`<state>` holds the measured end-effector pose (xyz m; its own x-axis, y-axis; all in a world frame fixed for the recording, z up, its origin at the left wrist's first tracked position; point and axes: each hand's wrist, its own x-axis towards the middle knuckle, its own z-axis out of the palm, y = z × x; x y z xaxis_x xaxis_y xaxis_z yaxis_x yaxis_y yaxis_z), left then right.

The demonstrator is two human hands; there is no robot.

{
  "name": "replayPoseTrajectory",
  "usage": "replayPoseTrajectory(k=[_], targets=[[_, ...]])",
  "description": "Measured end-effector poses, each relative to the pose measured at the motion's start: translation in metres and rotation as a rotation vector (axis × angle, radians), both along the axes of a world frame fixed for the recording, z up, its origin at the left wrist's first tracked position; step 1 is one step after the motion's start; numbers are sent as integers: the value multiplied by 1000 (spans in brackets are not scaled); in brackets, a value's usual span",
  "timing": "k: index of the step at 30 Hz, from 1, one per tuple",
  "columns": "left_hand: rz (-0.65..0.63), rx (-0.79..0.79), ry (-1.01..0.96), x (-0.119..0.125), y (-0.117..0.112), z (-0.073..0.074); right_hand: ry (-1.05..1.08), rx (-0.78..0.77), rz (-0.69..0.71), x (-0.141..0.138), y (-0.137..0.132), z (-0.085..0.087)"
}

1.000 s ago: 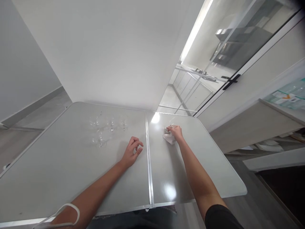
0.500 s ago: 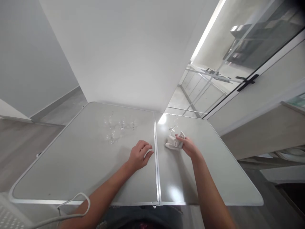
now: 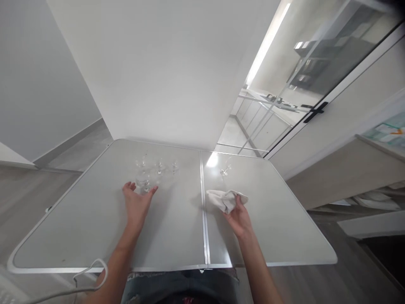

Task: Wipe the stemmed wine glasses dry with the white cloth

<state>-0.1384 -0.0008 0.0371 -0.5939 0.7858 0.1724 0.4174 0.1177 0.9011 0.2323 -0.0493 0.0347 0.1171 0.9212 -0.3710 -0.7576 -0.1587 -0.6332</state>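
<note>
**Hands on a glass and a cloth**

Our left hand is spread wide, fingers reaching around the nearest small glass without closing on it. Our right hand grips a crumpled white cloth, which hangs over the grey table just right of the metal seam. Three more glasses stand in a row just behind the near one, and a single glass stands apart on the right half, beyond the cloth.
</note>
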Motion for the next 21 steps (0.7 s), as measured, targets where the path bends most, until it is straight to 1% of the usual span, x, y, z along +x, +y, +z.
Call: replayPoseTrajectory(k=[2,3,6,9,11,12,14,16,18,19,20,21], targets=[[-74,-64,-28,-3,8,-7,-57,7,36,-9,2,8],[-101,-64,-43,-3,11,-11,-71,2,36,-13,3,10],[-142,16,-77,-3,16,-18,-23,-23,-13,-19,2,7],[-152,104,-45,4,13,-17,59,-67,28,-20,-1,3],[-199,168,-27,18,11,-11,36,-59,55,-18,-3,4],[-251,200,-26,27,10,-8,-10,-29,47,-16,-4,6],[-431,222,-38,50,12,0,-129,61,58,-13,-5,13],[-638,196,-54,75,19,5,-216,155,123,-11,-4,21],[-786,183,-67,96,29,4,-250,227,172,-10,-2,28],[-824,186,-66,103,34,2,-262,246,168,-10,-1,31],[-831,191,-61,109,38,-3,-273,256,149,-10,-1,32],[-811,193,-55,113,41,-8,-278,258,129,-11,-2,34]])
